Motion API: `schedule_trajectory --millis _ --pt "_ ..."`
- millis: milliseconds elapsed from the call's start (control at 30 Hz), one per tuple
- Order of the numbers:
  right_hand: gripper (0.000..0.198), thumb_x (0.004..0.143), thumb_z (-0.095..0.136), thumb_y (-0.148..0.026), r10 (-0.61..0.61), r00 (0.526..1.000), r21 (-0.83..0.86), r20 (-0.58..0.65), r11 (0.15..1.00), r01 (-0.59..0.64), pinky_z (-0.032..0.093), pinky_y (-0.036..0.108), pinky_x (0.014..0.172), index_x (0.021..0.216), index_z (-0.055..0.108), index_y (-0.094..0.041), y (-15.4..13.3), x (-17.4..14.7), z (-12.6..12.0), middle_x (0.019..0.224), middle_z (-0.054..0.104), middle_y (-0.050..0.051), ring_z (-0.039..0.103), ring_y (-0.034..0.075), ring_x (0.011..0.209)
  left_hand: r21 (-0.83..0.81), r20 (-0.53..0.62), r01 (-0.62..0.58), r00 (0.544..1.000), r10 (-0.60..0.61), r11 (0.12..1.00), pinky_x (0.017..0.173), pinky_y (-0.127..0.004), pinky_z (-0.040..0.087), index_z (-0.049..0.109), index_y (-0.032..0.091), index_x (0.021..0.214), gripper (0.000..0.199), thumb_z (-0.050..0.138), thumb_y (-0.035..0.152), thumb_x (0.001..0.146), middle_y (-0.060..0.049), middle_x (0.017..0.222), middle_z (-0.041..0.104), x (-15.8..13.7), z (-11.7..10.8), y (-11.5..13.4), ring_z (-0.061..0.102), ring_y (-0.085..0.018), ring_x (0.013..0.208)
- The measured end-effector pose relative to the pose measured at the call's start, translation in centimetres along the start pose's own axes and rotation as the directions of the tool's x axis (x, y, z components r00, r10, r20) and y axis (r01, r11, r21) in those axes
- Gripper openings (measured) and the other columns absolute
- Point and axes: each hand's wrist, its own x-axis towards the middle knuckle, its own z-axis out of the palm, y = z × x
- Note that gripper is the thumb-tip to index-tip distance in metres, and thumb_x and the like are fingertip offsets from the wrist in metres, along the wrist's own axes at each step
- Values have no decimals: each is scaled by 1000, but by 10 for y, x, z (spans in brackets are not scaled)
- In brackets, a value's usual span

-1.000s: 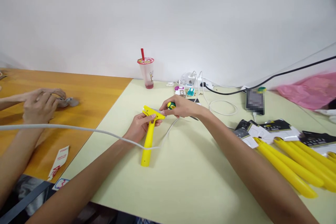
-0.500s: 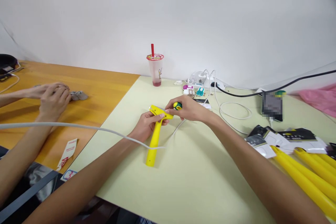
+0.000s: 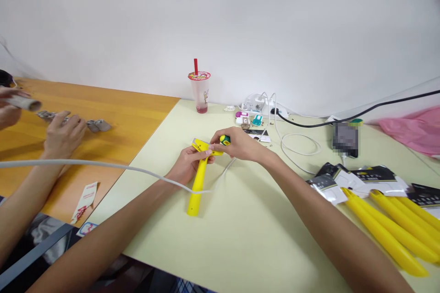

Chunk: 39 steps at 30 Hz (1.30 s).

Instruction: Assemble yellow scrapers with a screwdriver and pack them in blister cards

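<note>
A yellow scraper [image 3: 197, 183] with a T-shaped head lies over the pale green table, its handle pointing toward me. My left hand [image 3: 188, 163] is closed around the scraper's head, thumb on top. From the right, my right hand [image 3: 239, 143] grips a screwdriver [image 3: 225, 140] with a green and yellow handle, held low at the right end of the head. Its fingers cover the shaft and tip, so I cannot tell whether the tip touches a screw. A thin strip runs along the head's far edge.
Several yellow handles [image 3: 388, 233] and black-and-white packets [image 3: 378, 178] lie at right, near a phone [image 3: 345, 139]. A drink cup [image 3: 200, 94] and power strip [image 3: 257, 104] stand by the wall. A white cable [image 3: 137, 169] crosses in front. Another person's hands [image 3: 65, 135] work at left.
My hands keep their hold on the scraper and screwdriver with little movement. The view shifts slightly. At left, another person's hands have separated, and one holds a pale roll.
</note>
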Motion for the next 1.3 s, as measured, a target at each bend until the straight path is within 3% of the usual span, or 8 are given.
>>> schedule_trajectory --millis 267,667,833,1000,1200,1300 --pt "26 90 79 -43 -22 999 -55 -49 998 19 42 27 67 90 78 -17 2 4 2 88 73 3 57 13 73 2 23 11 1000 -11 1000 88 -34 59 83 8 96 38 100 35 74 -11 95 78 -1 1 -3 75 -20 83" --pt "39 86 84 -56 47 997 63 68 997 -52 43 25 49 100 81 -19 0 -3 -15 89 71 2 54 9 56 62 61 -87 995 83 994 90 -40 61 84 9 90 36 100 37 73 -13 96 80 -8 6 3 78 -24 82" --pt "37 91 81 -53 30 996 26 79 999 -32 44 25 48 109 83 -20 -8 -9 -23 98 75 3 57 7 51 92 60 -143 989 138 985 93 -46 61 86 9 92 37 100 37 73 -16 99 82 -12 9 7 78 -28 85" --pt "33 92 82 -44 27 996 33 84 999 -29 41 25 45 117 84 -22 -19 -14 -30 92 76 2 55 7 47 70 78 -162 985 156 984 92 -48 63 86 10 96 37 99 36 74 -16 105 82 -16 12 8 78 -28 85" --pt "29 89 83 -30 27 998 74 51 997 -31 42 25 44 116 86 -20 -27 -16 -30 105 81 6 53 5 46 55 118 -171 979 164 984 97 -50 62 86 10 97 29 95 33 81 -16 106 81 -17 11 7 79 -31 95" --pt "24 90 81 -31 -3 999 66 42 998 0 40 24 42 111 86 -19 -28 -16 -29 98 80 6 53 6 46 39 103 -178 979 173 983 95 -48 63 86 10 93 27 95 32 81 -14 100 81 -17 12 6 79 -30 93"
